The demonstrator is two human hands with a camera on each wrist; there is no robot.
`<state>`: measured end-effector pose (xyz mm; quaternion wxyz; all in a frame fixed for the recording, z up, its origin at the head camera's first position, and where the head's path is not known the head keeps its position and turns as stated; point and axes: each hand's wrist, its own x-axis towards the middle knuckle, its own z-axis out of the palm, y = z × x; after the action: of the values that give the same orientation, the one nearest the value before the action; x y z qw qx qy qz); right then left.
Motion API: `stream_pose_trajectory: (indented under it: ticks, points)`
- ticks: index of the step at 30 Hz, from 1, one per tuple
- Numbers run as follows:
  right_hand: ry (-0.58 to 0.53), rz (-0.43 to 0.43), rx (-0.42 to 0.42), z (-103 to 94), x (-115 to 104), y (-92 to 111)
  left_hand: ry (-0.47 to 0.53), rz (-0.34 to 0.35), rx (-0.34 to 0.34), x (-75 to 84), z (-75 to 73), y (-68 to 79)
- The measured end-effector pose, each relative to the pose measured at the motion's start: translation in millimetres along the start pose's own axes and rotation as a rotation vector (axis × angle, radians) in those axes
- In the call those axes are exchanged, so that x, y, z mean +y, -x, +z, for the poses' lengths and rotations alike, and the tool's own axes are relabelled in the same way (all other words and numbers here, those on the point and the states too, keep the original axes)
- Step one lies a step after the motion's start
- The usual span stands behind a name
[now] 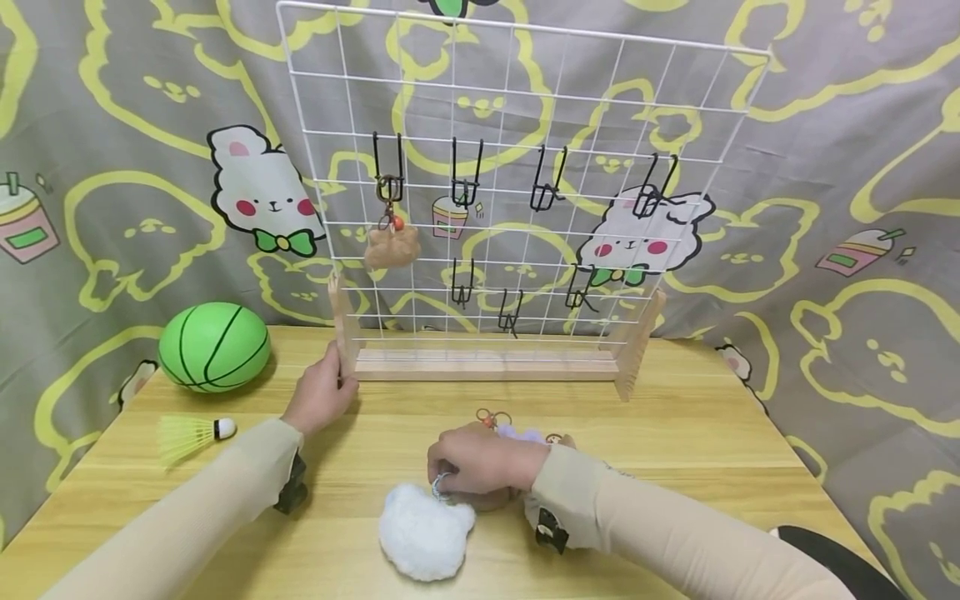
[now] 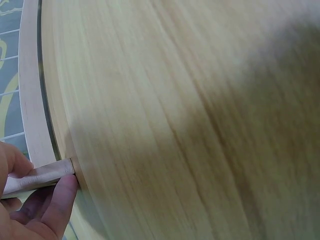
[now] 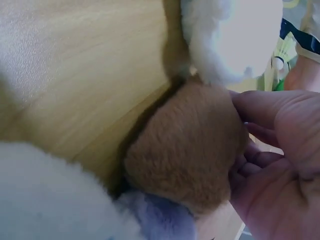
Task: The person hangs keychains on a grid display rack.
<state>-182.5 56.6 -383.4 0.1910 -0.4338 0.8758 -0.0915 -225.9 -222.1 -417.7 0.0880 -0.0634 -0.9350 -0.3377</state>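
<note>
Head view: can see a white plush keychain (image 1: pixel 426 535) near the front of the wooden table (image 1: pixel 675 467), pinched by its pale blue ring (image 1: pixel 439 485) in the curled fingertips of the right hand (image 1: pixel 483 457). Can make out, in the right wrist view, a brown plush (image 3: pixel 185 150) just beside it, with bent fingers against one edge, plus a lavender plush (image 3: pixel 165 220) touching it and a white fluffy piece (image 3: pixel 45 200) cut off at lower left. Find the left hand (image 1: pixel 322 396) at the stand's left end, gripping a wooden foot (image 1: pixel 342 325) between thumb and fingers; see the same hold close up in the left wrist view. Beyond, see the pale base bar (image 1: pixel 487 367) and, above it, a white wire grid (image 1: pixel 525 28). Count seven black hooks (image 1: pixel 648 202), four in an upper row, three lower. Notice a tan plush keychain (image 1: pixel 393 247) with an orange-red bead (image 1: pixel 398 223) hanging from the upper left hook. To the left, find a green ball (image 1: pixel 214 347) with black basketball lines and, nearer, a yellow shuttlecock (image 1: pixel 187 437). See, behind everything, a grey curtain (image 1: pixel 60 100) printed with yellow outlines and white rabbits.
</note>
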Motion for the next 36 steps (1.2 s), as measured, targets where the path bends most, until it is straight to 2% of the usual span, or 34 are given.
stream_pose_trajectory:
  ticks: [8,14,22,29,36]
  points:
    - [-0.145,-0.037,-0.032,-4.9,7.4,4.6,-0.004,0.015,0.006,-1.5,0.3,0.3]
    - [-0.248,-0.022,-0.018,-4.5,11.2,8.4,-0.001,0.010,0.004,-1.3,0.2,0.5]
    - [-0.408,-0.046,0.052,-4.6,15.7,12.5,-0.006,0.000,0.007,-0.1,0.3,1.1]
    - [-0.627,-0.058,0.154,-5.6,20.4,14.2,-0.003,0.005,0.011,1.6,0.4,1.0]
    - [-0.731,-0.102,0.201,-10.6,23.1,16.9,-0.013,-0.002,0.010,1.3,0.4,1.6]
